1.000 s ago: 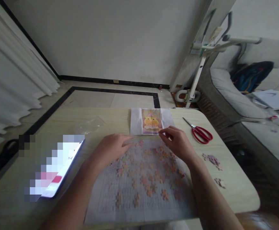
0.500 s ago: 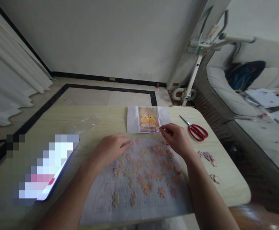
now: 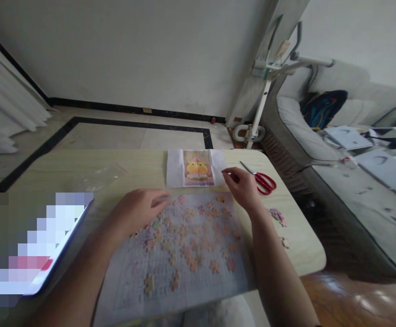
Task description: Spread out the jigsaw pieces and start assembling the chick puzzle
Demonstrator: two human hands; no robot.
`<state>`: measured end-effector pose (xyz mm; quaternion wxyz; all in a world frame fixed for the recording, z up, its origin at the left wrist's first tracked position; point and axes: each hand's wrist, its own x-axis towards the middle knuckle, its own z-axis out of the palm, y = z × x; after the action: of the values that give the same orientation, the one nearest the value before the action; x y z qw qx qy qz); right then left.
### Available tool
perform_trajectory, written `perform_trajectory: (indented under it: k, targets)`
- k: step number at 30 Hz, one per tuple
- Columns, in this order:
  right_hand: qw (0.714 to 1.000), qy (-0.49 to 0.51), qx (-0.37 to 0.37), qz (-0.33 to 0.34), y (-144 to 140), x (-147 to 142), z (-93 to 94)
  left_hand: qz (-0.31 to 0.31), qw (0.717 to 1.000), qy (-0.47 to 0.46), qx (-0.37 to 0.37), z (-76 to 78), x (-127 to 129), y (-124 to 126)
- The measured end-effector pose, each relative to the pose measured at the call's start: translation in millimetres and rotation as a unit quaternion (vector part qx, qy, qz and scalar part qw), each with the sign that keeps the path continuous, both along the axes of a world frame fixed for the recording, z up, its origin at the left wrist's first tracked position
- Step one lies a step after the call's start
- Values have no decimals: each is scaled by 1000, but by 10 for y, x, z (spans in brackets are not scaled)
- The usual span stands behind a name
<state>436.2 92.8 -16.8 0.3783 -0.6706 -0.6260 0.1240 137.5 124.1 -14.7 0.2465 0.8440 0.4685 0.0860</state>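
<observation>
Loose jigsaw pieces point(image 3: 193, 263), mostly orange and pink, are spread over a printed paper sheet point(image 3: 126, 281) on the table. Beyond it lies a white paper point(image 3: 175, 169) with a picture of a yellow cartoon figure point(image 3: 197, 169). My left hand point(image 3: 141, 206) rests at the sheet's upper left, fingers loosely stretched, thumb apart, nothing visible in them. My right hand point(image 3: 242, 184) hovers by the picture paper's right edge, thumb and forefinger pinched together. Whatever may be between those fingertips is too small to make out.
Red-handled scissors point(image 3: 265, 182) lie just right of my right hand. Small piles of pieces point(image 3: 278, 217) sit near the table's right edge. A clear plastic bag point(image 3: 97, 178) and a lit, pixelated tablet-like screen point(image 3: 53, 245) are on the left. A grey sofa point(image 3: 364, 204) stands to the right.
The view has turned right, so the scene sits further left. My right hand has moved from the picture's lower right corner to the paper's right edge. My left hand stays nearly in place.
</observation>
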Motion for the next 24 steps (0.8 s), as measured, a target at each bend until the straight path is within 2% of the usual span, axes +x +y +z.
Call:
perform_trajectory:
  k: [10, 16, 18, 21, 24]
  targets:
    - [999, -10, 6, 44, -9, -150, -48, 1, 999, 30, -13, 26, 11, -26]
    - [998, -15, 1, 66, -13, -253, -27, 2, 1000, 15, -1, -7, 23, -2]
    - [997, -15, 4, 82, -43, -313, 58, 3, 1000, 15, 5, -28, 9, 13]
    - [994, -21, 15, 104, -197, -283, 288, 14, 1000, 18, 15, -54, -17, 27]
    - [996, -38, 2, 80, -517, 45, 494, 33, 999, 18, 13, -50, -28, 23]
